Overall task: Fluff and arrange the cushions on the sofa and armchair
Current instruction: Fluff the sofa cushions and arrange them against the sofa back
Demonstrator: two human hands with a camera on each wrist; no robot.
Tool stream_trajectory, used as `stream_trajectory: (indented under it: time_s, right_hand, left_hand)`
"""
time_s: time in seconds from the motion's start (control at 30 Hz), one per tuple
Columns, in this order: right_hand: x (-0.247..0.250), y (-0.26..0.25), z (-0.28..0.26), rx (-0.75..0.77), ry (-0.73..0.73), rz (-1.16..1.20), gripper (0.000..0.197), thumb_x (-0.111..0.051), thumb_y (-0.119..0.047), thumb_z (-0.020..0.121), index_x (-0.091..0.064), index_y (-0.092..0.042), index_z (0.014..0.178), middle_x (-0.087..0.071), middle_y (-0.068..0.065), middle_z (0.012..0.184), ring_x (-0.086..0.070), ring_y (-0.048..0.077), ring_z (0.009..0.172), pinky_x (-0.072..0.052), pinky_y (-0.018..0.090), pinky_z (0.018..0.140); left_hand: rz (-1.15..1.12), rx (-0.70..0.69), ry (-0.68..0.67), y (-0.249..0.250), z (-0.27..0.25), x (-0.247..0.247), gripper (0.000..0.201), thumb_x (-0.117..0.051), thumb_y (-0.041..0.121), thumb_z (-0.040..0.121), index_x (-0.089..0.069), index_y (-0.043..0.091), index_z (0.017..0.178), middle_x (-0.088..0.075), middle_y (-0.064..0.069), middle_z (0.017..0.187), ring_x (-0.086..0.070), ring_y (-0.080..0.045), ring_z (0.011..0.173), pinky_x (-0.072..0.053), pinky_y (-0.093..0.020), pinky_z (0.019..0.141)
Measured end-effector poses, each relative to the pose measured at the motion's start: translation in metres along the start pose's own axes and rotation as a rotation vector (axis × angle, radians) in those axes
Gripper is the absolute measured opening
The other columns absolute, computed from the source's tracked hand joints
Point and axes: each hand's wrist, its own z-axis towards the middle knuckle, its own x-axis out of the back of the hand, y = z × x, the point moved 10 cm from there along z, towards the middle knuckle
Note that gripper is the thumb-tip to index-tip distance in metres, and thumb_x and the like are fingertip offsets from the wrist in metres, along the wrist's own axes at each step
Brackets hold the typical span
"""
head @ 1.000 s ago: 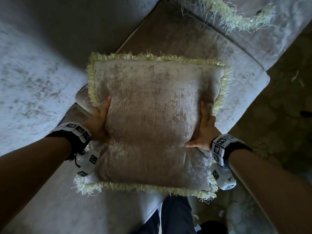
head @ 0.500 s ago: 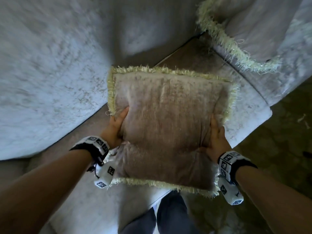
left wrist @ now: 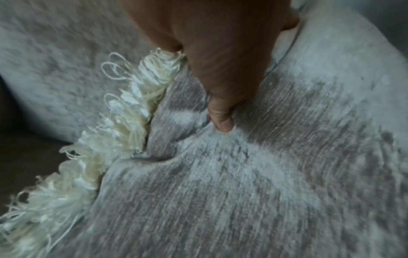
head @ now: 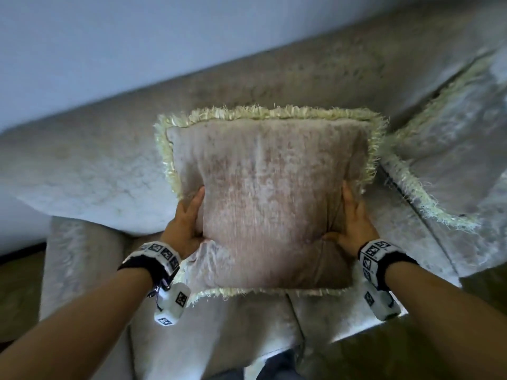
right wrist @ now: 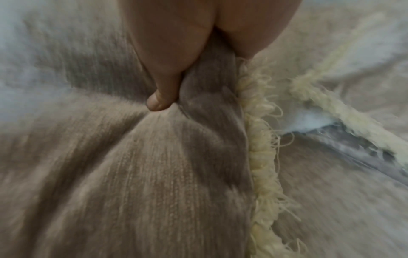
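A square taupe velvet cushion (head: 271, 196) with a cream fringe hangs in front of the sofa's backrest (head: 274, 78). My left hand (head: 186, 223) grips its left side and my right hand (head: 352, 223) grips its right side. In the left wrist view my thumb (left wrist: 220, 118) digs into the cushion (left wrist: 264, 174) beside the fringe. The right wrist view shows my right thumb (right wrist: 161, 99) pressed into the cushion (right wrist: 132, 174) the same way. My other fingers are hidden behind the cushion. A second fringed cushion (head: 452, 149) leans on the sofa at the right.
The sofa's seat (head: 219, 330) lies under my hands, with its armrest (head: 76, 171) at the left. A pale wall (head: 109, 37) rises behind the backrest. Dark floor (head: 411, 360) shows at the lower right and lower left.
The cushion has been lifted from low over the seat up to the backrest, still held by both hands. My view has swung upward, so the backrest and wall show.
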Motion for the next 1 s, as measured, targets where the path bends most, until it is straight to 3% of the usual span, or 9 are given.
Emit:
stream_trajectory:
  time_s: [0.13,0.3,0.37,0.43,0.57,0.63,0.73,0.87,1.0]
  right_hand:
    - [-0.013,-0.059,0.017,0.069,-0.004,0.047,0.131,-0.087,-0.016,0.067,0.017,-0.050,0.139,0.006,0.018,0.157,-0.017,0.041,0.143,-0.024,0.053,0.112]
    - [-0.063,-0.120,0.030,0.122,-0.024,-0.028,0.132,-0.085,-0.018,0.070,0.022,-0.058,0.136,0.006,0.020,0.157,-0.029,0.049,0.136,-0.032,0.060,0.108]
    - [-0.085,-0.143,0.035,0.128,-0.055,-0.050,0.130,-0.085,-0.020,0.071,0.021,-0.051,0.140,0.005,0.023,0.157,-0.029,0.049,0.136,-0.030,0.058,0.108]
    - [-0.104,-0.168,0.039,0.134,-0.083,-0.071,0.127,-0.084,-0.020,0.072,0.018,-0.041,0.144,0.004,0.025,0.157,-0.025,0.048,0.138,-0.029,0.055,0.109]
    - [-0.131,-0.209,0.055,0.158,-0.070,-0.120,0.122,-0.080,-0.016,0.075,0.019,-0.041,0.140,0.000,0.029,0.156,-0.029,0.050,0.136,-0.030,0.055,0.108]
    - [-0.145,-0.220,0.069,0.172,-0.051,-0.139,0.119,-0.078,-0.010,0.077,0.018,-0.040,0.139,-0.002,0.030,0.155,-0.030,0.050,0.136,-0.030,0.053,0.109]
    - [-0.166,-0.226,0.091,0.204,-0.021,-0.147,0.118,-0.078,-0.007,0.077,0.017,-0.038,0.141,0.000,0.031,0.155,-0.030,0.050,0.136,-0.029,0.050,0.110]
    - [-0.192,-0.222,0.119,0.257,-0.032,-0.115,0.113,-0.077,-0.006,0.077,0.010,-0.040,0.141,0.002,0.027,0.156,-0.031,0.048,0.137,-0.031,0.048,0.109]
    - [-0.220,-0.213,0.133,0.338,0.027,-0.124,0.117,-0.075,0.001,0.076,0.012,-0.036,0.146,-0.009,0.034,0.151,-0.047,0.052,0.121,-0.042,0.043,0.097]
  left_hand:
    - [-0.014,0.088,0.089,-0.035,-0.024,0.045,0.127,-0.080,0.006,0.065,0.006,0.058,0.142,-0.024,-0.010,0.146,-0.052,-0.043,0.116,-0.048,-0.050,0.096]
    - [-0.004,0.142,0.151,-0.097,-0.049,0.086,0.126,-0.079,0.002,0.065,0.005,0.056,0.141,-0.030,-0.015,0.140,-0.057,-0.043,0.106,-0.052,-0.049,0.088]
    - [-0.006,0.180,0.152,-0.126,-0.059,0.097,0.123,-0.079,0.005,0.067,0.005,0.054,0.141,-0.030,-0.017,0.139,-0.059,-0.044,0.100,-0.053,-0.049,0.084]
    - [-0.011,0.207,0.155,-0.153,-0.066,0.108,0.123,-0.079,0.006,0.068,0.007,0.055,0.140,-0.030,-0.019,0.139,-0.058,-0.045,0.101,-0.053,-0.051,0.084]
    - [-0.045,0.256,0.197,-0.198,-0.067,0.125,0.126,-0.080,0.006,0.068,0.010,0.066,0.133,-0.024,-0.024,0.145,-0.055,-0.049,0.107,-0.051,-0.056,0.087]
    - [-0.045,0.281,0.219,-0.218,-0.066,0.125,0.126,-0.081,0.007,0.068,0.009,0.066,0.133,-0.022,-0.027,0.146,-0.055,-0.050,0.107,-0.051,-0.056,0.087]
    - [-0.035,0.321,0.255,-0.241,-0.063,0.119,0.122,-0.080,0.008,0.068,0.007,0.062,0.134,-0.023,-0.029,0.145,-0.059,-0.051,0.095,-0.054,-0.051,0.080]
    - [-0.047,0.293,0.307,-0.263,-0.053,0.101,0.118,-0.082,0.006,0.065,-0.002,0.053,0.139,-0.032,-0.030,0.134,-0.061,-0.051,0.087,-0.056,-0.052,0.072]
    - [-0.037,0.337,0.324,-0.285,-0.048,0.079,0.112,-0.084,0.004,0.061,-0.015,0.041,0.141,-0.032,-0.039,0.133,-0.061,-0.056,0.075,-0.055,-0.053,0.064]
